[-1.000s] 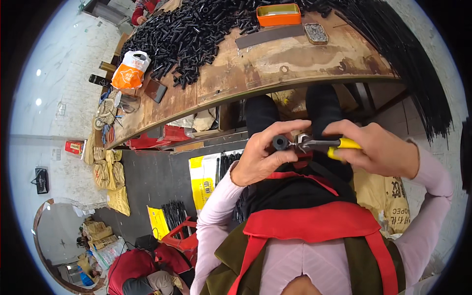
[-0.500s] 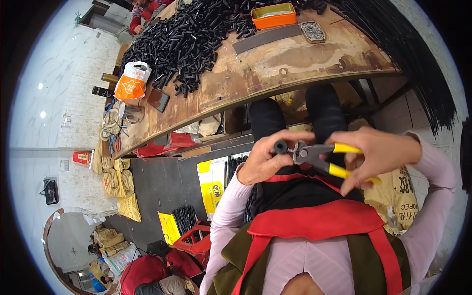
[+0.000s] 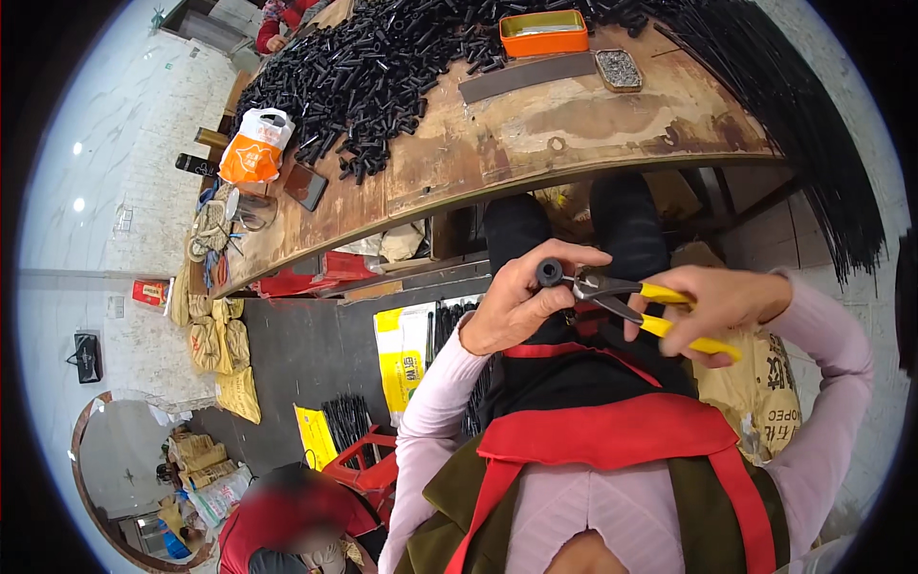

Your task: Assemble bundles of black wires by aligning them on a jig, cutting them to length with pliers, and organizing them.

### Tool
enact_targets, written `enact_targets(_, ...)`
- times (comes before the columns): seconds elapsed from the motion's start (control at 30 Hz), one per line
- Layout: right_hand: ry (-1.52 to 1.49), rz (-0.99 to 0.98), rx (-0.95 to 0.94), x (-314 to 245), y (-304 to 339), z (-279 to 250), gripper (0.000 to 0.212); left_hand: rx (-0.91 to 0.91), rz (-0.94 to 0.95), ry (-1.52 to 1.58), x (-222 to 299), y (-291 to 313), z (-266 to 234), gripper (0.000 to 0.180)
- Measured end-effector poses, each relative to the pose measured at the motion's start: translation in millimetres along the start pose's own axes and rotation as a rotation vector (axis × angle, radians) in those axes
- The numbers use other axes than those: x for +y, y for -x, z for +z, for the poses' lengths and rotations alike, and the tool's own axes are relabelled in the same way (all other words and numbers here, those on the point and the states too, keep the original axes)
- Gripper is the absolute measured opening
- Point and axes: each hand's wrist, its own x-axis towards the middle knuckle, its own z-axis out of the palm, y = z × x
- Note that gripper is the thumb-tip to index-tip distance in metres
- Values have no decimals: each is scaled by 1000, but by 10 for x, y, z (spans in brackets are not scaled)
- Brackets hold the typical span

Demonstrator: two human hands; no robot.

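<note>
My left hand point(image 3: 512, 304) is closed around a short black tube point(image 3: 549, 272), whose round open end faces up between thumb and forefinger. My right hand point(image 3: 712, 298) grips pincer pliers point(image 3: 610, 288) with dark metal jaws and yellow handles. The jaws point left, right beside the tube and the left fingertips. A small shiny metal piece seems to be at the jaws; its shape is too small to make out. Both hands are above my lap, over a black and red apron point(image 3: 612, 428).
Beyond my hands stands a worn wooden table point(image 3: 421, 182) with a heap of black tubes point(image 3: 359, 81), an orange tin point(image 3: 544, 44), a tray of small metal pieces point(image 3: 619, 70), a grey strip point(image 3: 526, 77) and long black rods point(image 3: 794, 124). A co-worker point(image 3: 287, 521) bends at lower left.
My right fingers have closed further around the plier handles, and the handles are nearer each other. The pliers have turned slightly. The left hand still holds the tube, its end now tipped more upward.
</note>
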Motion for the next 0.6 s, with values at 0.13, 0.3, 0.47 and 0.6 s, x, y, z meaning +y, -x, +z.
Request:
enact_targets(0.13,830,-668,655,274,-151,-5,44,73,-60,43,-45,-21,-31,60)
enact_targets(0.3,1164,-652,685,157,-81,-112,41,50,-60,32,-28,-80,-93,61)
enact_targets(0.47,-386,237,-375,-12,-140,-220,42,-15,-26,3,-65,-18,-51,56)
enact_targets(0.6,464,-363,374,109,-130,-128,45,125,-22,-81,-59,27,-24,49)
